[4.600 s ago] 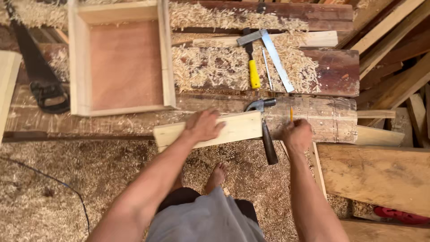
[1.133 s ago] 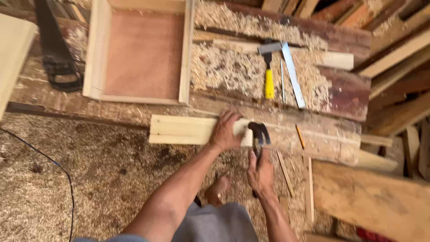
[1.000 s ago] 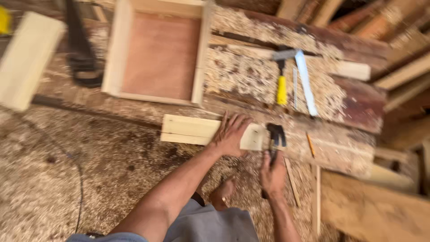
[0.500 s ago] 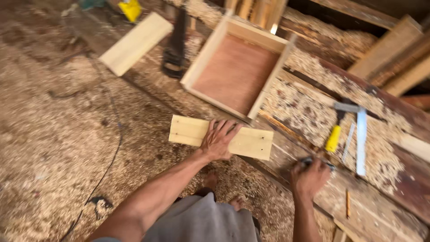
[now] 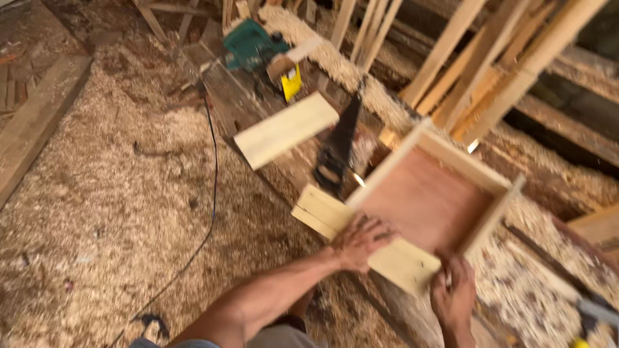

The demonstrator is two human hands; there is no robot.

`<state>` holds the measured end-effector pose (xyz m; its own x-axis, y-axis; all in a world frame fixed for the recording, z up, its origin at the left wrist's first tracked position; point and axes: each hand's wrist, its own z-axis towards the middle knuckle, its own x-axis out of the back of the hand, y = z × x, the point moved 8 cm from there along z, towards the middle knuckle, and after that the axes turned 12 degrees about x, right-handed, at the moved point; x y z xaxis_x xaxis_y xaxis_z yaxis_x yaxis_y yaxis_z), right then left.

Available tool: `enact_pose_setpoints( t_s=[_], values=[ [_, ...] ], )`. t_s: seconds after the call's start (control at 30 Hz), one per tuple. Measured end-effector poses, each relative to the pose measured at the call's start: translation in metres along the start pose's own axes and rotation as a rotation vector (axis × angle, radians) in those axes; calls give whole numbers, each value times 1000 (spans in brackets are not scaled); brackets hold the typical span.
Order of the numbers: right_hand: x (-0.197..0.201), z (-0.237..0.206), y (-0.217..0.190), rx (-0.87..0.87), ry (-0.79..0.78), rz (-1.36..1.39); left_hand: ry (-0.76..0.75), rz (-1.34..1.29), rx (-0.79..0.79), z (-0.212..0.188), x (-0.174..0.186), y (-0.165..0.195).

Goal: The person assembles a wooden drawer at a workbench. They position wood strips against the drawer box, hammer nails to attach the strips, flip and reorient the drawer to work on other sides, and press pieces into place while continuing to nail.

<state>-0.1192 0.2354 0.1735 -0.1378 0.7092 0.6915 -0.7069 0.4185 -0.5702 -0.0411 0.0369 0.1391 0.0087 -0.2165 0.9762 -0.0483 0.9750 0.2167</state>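
Note:
My left hand [image 5: 361,240] presses down on a short pale board [image 5: 322,216], fingers spread over its middle. The board lies on the rough workbench against the near side of an open wooden box [image 5: 432,200] with a reddish plywood bottom. My right hand [image 5: 454,298] is at the board's right end, by the box's near corner, with its fingers curled. Blur hides whether they pinch the board or something small.
A handsaw [image 5: 338,151] lies just left of the box, and beyond it a second pale board [image 5: 284,129]. Farther back are a green power tool [image 5: 248,44] and a yellow item [image 5: 291,82]. A black cable [image 5: 211,161] crosses the sawdust floor. Timber slats [image 5: 477,58] lean at top right.
The view has swung left and tilted. The pale board has come up against the box. My right hand has left the hammer on the bench and moved to the board's right end.

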Motion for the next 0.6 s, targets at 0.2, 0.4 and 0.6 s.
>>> enact_pose_setpoints(
  t_s=[0.2, 0.4, 0.6],
  values=[
    [-92, 32, 3, -11, -127, 39, -126, 50, -186, 24, -1, -54],
    [-177, 79, 0, -230, -352, -289, -217, 136, -203, 57, -16, -75],
    [-193, 122, -16, -288, -418, -453, -50, 3, -125, 49, 1, -106]
  ],
)
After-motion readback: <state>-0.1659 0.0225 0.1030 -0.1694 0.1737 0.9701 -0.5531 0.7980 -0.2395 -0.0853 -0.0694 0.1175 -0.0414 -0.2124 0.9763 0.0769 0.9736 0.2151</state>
